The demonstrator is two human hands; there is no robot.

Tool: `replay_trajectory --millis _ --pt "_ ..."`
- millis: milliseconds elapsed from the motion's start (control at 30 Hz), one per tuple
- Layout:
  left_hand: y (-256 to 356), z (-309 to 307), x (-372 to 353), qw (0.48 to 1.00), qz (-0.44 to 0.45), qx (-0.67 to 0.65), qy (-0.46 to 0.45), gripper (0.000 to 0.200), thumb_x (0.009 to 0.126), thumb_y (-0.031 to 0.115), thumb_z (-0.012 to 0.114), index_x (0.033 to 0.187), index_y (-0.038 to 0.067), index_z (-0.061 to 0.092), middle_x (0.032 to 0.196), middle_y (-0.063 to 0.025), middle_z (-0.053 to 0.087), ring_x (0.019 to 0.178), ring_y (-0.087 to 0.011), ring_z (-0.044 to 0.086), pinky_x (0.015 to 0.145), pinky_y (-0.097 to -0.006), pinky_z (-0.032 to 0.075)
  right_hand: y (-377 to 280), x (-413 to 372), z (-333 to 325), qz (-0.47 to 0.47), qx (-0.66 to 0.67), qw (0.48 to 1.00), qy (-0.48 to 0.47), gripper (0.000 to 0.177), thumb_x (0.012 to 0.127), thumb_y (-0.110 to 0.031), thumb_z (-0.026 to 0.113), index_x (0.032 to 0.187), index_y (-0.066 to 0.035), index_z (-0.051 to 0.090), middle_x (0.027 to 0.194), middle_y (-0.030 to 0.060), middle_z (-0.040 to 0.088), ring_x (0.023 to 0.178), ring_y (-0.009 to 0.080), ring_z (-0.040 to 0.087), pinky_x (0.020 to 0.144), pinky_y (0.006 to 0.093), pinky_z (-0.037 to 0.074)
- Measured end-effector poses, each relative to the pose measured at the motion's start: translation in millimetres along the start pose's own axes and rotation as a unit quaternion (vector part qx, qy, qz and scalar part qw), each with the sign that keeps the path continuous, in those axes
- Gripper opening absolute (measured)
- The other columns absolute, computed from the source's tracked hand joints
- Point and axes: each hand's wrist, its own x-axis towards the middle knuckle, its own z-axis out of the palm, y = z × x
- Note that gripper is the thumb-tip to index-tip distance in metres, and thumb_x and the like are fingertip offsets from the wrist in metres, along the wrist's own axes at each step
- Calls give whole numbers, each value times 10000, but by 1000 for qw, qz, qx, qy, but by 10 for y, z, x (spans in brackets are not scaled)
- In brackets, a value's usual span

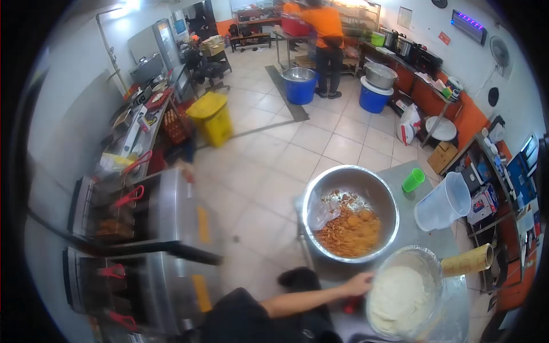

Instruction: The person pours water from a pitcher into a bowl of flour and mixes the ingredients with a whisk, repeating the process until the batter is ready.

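My left hand (359,284) reaches in from the lower left, its fingers closed on the rim of a bowl (436,268). Pale, thick dough or batter (400,297) fills much of that bowl. Just beyond it stands a large steel bowl (390,197), holding crumbly orange-brown food (349,231) and a crumpled clear plastic bag (325,214). Both bowls rest on a metal table (394,177). A roll of wrap (466,261) lies at the right of the dough bowl. My right hand does not show.
A clear plastic jug (443,203) and a green cup (413,180) stand on the table. Fryers (177,206) with red-handled baskets line the left. A yellow bin (211,120) and blue tubs (300,91) are farther off. A person in orange (323,26) stands at the back.
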Motion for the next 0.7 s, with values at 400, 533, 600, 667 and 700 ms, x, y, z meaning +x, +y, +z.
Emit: replay_trajectory --millis 400,533,600,667,700 --pt "-136 14 121 996 78 32 43 484 788 95 544 1256 24 444 988 -93 611 858 -144 562 733 -272 469 -1457 452 -384 -111 182 948 236 250 774 -264 537 822 -24 587 784 223 596 783 387 582 685 468 460" --pt "128 -59 64 1000 3 15 -6 501 781 80 538 1268 31 434 1021 -102 601 899 -150 548 762 -278 459 -857 -10 -60 -172 102 972 120 274 766 -282 550 834 -27 625 806 226 613 774 373 601 683 458 473" --pt "85 -51 77 1000 -2 10 -13 504 777 75 535 1269 31 434 1013 -100 603 880 -148 552 754 -279 460 -273 180 137 -134 39 987 77 272 764 -275 549 824 -19 620 793 222 610 773 373 598 686 458 470" --pt "-30 -27 146 1000 -17 18 1 503 769 62 528 1262 24 437 981 -91 609 827 -138 552 733 -281 460 193 523 146 -40 21 995 84 271 761 -268 547 814 -12 614 780 219 607 772 373 595 689 458 467" --pt "-65 0 156 1000 -15 18 2 503 769 62 528 1262 24 437 981 -91 609 827 -138 552 733 -281 460 328 733 102 15 28 994 108 270 760 -265 546 809 -8 611 774 217 605 771 373 593 690 458 465"
